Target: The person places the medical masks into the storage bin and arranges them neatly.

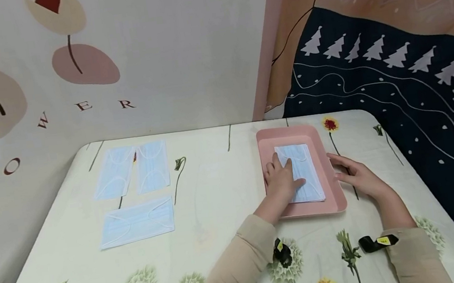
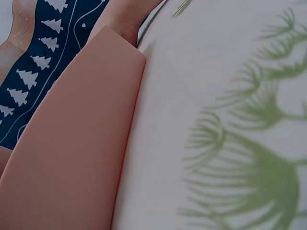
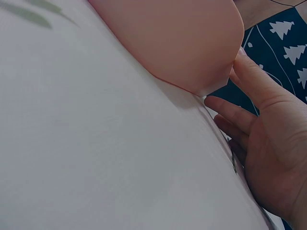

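Observation:
A shallow pink tray (image 1: 336, 194) holds a pale blue face mask (image 1: 306, 169) with white ear loops; a second layer's edge shows beneath it. My left hand (image 1: 279, 180) reaches over the tray's left side, its spread fingers and thumb resting on the mask and covering part of it. At the opposite side my right hand (image 1: 361, 179) is held with extended fingers right at the tray's outer rim. In the right wrist view, the right hand's fingers (image 3: 230, 115) lie by the tray's corner (image 3: 192, 48). Only the tray's side wall (image 2: 72, 134) fills much of the left wrist view.
Three more blue masks lie flat on the left: two upright side by side, a left one (image 1: 115, 173) and a right one (image 1: 151, 166), and a sideways one (image 1: 136, 222) in front. A flower-print cloth (image 1: 214, 176) covers the table. A pale wall (image 1: 182, 61) stands behind.

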### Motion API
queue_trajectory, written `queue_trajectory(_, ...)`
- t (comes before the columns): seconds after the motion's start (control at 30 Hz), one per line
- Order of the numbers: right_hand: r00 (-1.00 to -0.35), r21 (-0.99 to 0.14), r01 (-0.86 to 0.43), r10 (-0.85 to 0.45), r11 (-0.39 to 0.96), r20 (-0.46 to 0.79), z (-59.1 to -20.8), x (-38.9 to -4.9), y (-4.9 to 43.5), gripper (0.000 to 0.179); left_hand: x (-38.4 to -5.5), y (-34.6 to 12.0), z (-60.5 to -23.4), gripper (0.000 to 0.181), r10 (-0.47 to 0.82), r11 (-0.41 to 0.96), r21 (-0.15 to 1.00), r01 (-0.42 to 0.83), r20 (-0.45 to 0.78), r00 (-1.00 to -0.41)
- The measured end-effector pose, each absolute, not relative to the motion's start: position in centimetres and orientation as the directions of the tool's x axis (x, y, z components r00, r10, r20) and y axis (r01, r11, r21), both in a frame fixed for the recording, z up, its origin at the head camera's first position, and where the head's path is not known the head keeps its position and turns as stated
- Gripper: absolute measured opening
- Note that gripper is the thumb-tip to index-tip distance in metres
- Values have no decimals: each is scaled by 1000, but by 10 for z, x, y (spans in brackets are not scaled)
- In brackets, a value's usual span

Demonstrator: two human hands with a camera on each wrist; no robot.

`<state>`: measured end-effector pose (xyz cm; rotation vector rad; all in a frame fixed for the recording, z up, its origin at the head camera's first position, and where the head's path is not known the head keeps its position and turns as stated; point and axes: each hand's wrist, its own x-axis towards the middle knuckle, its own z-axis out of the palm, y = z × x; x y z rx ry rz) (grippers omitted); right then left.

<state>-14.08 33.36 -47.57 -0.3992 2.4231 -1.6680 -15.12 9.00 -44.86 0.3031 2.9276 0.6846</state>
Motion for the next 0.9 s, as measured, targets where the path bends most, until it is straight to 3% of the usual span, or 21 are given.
queue_trajectory(0.27,-946,-935,-127,-324,330,15,-475,-142,334,61,-152,81,-442,70,287,885,370,283,47,-957)
queue_trajectory(0.57,-947,-936,-123,-322,331,10,-476,-141,334,61,-146,65,-428,63,416,813,359,459,194,-888)
queue_trajectory(0.9,-946,-935,-137,-324,328,25,-477,-141,334,60,-138,42,-413,62,469,752,372,544,277,-839)
